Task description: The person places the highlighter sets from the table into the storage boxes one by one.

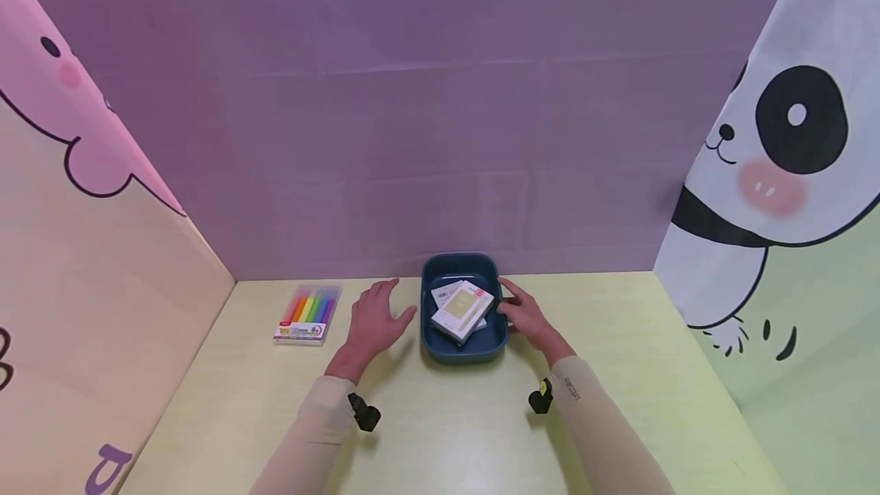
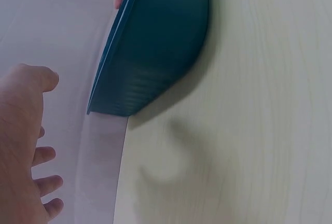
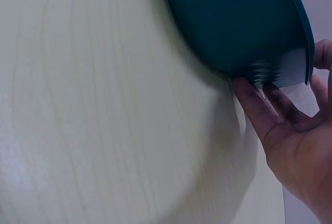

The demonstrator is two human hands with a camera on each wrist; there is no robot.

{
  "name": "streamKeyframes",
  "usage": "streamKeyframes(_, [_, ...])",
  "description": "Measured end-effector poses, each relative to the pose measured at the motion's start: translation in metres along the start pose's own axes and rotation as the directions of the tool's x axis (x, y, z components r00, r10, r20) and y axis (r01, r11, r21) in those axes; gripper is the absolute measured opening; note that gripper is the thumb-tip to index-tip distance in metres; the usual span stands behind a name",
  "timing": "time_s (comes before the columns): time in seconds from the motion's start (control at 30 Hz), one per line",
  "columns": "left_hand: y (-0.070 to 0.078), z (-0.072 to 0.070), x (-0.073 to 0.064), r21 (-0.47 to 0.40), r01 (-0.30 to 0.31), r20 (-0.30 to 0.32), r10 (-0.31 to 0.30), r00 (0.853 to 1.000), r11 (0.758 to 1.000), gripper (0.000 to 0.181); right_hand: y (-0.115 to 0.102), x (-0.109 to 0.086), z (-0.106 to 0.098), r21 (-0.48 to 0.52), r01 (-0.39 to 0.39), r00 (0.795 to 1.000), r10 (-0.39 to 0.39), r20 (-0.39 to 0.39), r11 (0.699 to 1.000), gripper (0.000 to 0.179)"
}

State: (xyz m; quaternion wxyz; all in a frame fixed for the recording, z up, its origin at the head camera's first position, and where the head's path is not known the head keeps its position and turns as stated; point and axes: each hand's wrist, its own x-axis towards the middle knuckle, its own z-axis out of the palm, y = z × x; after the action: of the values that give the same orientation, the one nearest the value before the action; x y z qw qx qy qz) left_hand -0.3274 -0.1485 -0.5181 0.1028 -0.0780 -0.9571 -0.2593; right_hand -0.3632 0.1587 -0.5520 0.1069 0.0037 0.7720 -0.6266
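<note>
A dark blue plastic basket point(image 1: 457, 358) stands against the back wall in the head view. Two small white boxes lie in it: the upper box point(image 1: 462, 310) has a yellowish panel and rests tilted across the lower box point(image 1: 441, 294). At the basket's right side, my right hand point(image 1: 528, 315) grips the rim and wall, with some fingers point(image 3: 254, 105) against the outside wall. My left hand point(image 1: 374, 321) hovers left of the basket, apart from it, its fingers spread and holding nothing. In the left wrist view, the left thumb point(image 2: 44, 77) points toward the basket's outer wall.
Left of my left hand lies a clear pack of several coloured markers point(image 1: 308, 315). The pale wood-grain table point(image 1: 440, 426) meets a purple back wall point(image 1: 440, 136). Side panels with a pink figure point(image 1: 103, 121) and a panda point(image 1: 777, 143) bound it left and right.
</note>
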Motion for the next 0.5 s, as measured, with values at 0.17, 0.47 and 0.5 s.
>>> streamKeyframes(0.17, [-0.007,-0.002,-0.001,-0.004,0.018,0.01,-0.018,1.0,1.0,0.068,0.002,0.001,-0.001,0.006,-0.008,1.0,0.008,0.002,1.0,0.066])
streamKeyframes(0.47, [-0.017,-0.003,-0.003,0.0,0.042,0.021,-0.042,0.999,0.999,0.066,0.001,0.002,0.0,0.007,0.008,1.0,-0.008,0.006,1.0,0.068])
streamKeyframes(0.5, [-0.018,-0.004,-0.003,0.0,0.041,0.021,-0.041,0.999,0.999,0.065,0.0,0.001,0.0,0.008,0.006,1.0,-0.006,0.006,1.0,0.068])
